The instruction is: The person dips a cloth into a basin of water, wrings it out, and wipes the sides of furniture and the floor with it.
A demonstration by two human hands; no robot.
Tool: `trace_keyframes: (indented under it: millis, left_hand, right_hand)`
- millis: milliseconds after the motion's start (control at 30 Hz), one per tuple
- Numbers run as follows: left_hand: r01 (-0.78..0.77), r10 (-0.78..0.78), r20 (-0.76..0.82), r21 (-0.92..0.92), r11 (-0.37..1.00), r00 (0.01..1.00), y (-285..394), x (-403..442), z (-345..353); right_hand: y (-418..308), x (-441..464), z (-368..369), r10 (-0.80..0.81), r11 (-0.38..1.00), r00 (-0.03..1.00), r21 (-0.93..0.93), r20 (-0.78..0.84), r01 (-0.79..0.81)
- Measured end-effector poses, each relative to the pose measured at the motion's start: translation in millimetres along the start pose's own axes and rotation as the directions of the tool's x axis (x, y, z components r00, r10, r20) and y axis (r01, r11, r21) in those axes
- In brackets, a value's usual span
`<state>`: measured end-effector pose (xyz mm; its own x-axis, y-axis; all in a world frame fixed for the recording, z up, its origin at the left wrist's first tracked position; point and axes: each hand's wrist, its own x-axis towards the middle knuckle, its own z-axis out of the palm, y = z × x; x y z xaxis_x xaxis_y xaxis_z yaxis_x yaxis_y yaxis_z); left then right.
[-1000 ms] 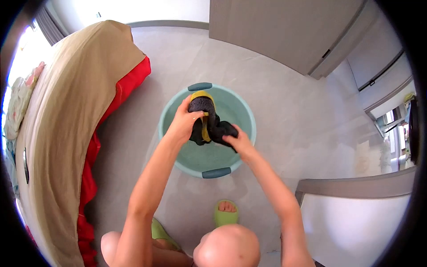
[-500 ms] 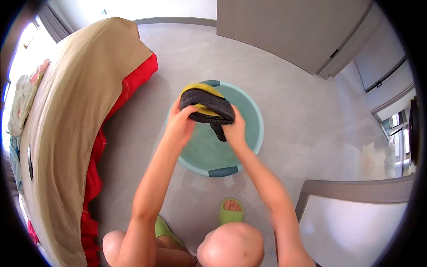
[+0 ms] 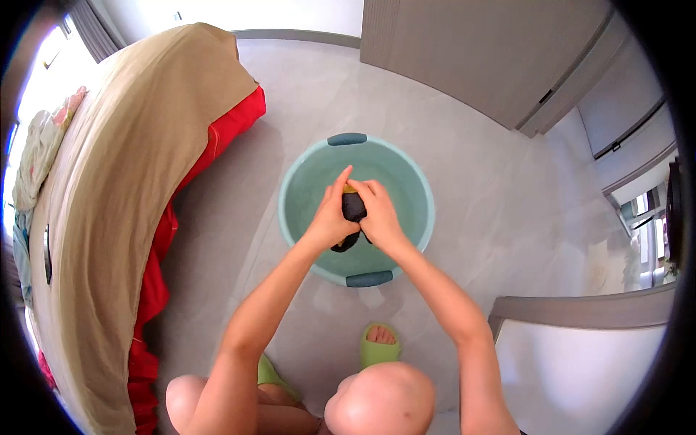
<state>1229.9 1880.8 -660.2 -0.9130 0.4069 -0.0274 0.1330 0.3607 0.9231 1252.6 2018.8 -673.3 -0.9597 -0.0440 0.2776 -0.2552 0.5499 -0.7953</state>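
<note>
A black and yellow item (image 3: 354, 206), cloth-like and bunched up small, is squeezed between both hands above the round green basin (image 3: 429, 217). My left hand (image 3: 336, 217) grips it from the left, its index finger pointing up. From the right, my right hand (image 3: 378, 214) wraps its fingers over the upper part. A dark piece hangs below the hands. The basin has two dark grip pads on its rim, and its inside is pale green, apparently with water in it.
A bed (image 3: 123, 181) with a beige cover and red fabric (image 3: 239, 119) runs along the left. Grey cabinet doors (image 3: 478, 58) stand at the back right. A white panel with a grey edge (image 3: 580, 312) is at the lower right. Green slippers (image 3: 380, 353) are below the basin.
The black and yellow item was spread wider and held higher; now it is bunched smaller and lower over the basin's middle. My hands have come closer together around it.
</note>
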Motion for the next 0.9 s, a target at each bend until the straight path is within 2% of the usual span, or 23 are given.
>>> trace_keyframes:
  millis: [33,67,133,167,200,233,267,300,333,400,433,467,533,567,600,667,767,833,900]
  left_hand:
    - [-0.058,0.058,-0.056,-0.002,0.998,0.997,1,-1,1]
    - [-0.061,0.061,-0.048,0.001,0.998,0.997,1,1,1]
    - [-0.062,0.078,-0.145,0.113,0.992,0.986,2,-1,0]
    - [-0.053,0.071,-0.203,0.097,0.994,0.977,2,-2,0]
    - [-0.060,0.077,-0.199,0.092,0.994,0.977,1,0,1]
    - [-0.121,0.148,-0.208,0.137,0.983,0.967,-1,1,2]
    - [-0.179,0.217,-0.211,0.185,0.966,0.953,-3,1,3]
    - [-0.236,0.280,-0.214,0.208,0.949,0.936,-1,1,6]
    - [-0.238,0.283,-0.216,0.211,0.948,0.935,3,1,8]
    - [-0.275,0.287,-0.221,0.084,0.958,0.932,9,-2,9]
    - [-0.271,0.283,-0.220,0.085,0.959,0.934,11,-5,9]
    - [-0.284,0.288,-0.251,0.055,0.957,0.924,13,-7,10]
    - [-0.300,0.294,-0.276,0.021,0.954,0.915,12,-11,15]
    - [-0.324,0.313,-0.296,0.013,0.946,0.902,7,-12,16]
    - [-0.348,0.332,-0.318,0.008,0.938,0.888,0,-12,15]
    - [-0.383,0.379,-0.297,0.046,0.923,0.877,-13,-13,13]
    - [-0.342,0.348,-0.226,0.066,0.937,0.910,-14,-20,8]
    - [-0.283,0.303,-0.150,0.142,0.949,0.941,-8,-25,4]
    - [-0.316,0.348,-0.177,0.185,0.931,0.921,-14,-25,7]
  right_hand:
    - [5,4,-11,-0.018,1.000,0.984,-0.019,0.178,0.021]
    - [5,3,-20,-0.014,1.000,0.985,-0.019,0.170,0.017]
    - [-2,-4,-32,-0.018,0.982,0.979,-0.179,0.205,0.056]
    - [1,-8,-32,-0.011,0.982,0.980,-0.182,0.198,0.048]
    - [8,-10,-32,0.233,0.967,0.952,0.054,0.198,-0.248]
    - [15,-12,-30,0.450,0.813,0.856,0.279,0.255,-0.511]
    - [20,-14,-27,0.610,0.538,0.705,0.465,0.362,-0.703]
    - [18,-14,-15,0.719,0.320,0.543,0.487,0.433,-0.813]
    - [24,-13,-6,0.716,0.324,0.547,0.488,0.433,-0.811]
    - [28,-9,10,0.583,-0.046,0.444,0.573,0.681,-0.818]
    - [24,-10,12,0.542,-0.076,0.497,0.629,0.677,-0.774]
    - [22,-8,17,0.541,-0.081,0.494,0.627,0.680,-0.775]
    - [24,-5,22,0.442,-0.213,0.630,0.757,0.638,-0.618]
    - [29,-3,25,0.442,-0.252,0.649,0.780,0.619,-0.573]
    - [27,-2,23,0.442,-0.251,0.650,0.781,0.618,-0.572]
    - [23,2,22,0.559,-0.184,0.689,0.879,0.462,-0.440]
    - [35,3,21,0.597,-0.202,0.677,0.897,0.431,-0.393]
    - [34,3,15,0.581,-0.180,0.691,0.896,0.430,-0.407]
    - [36,3,14,0.564,-0.154,0.706,0.895,0.428,-0.419]
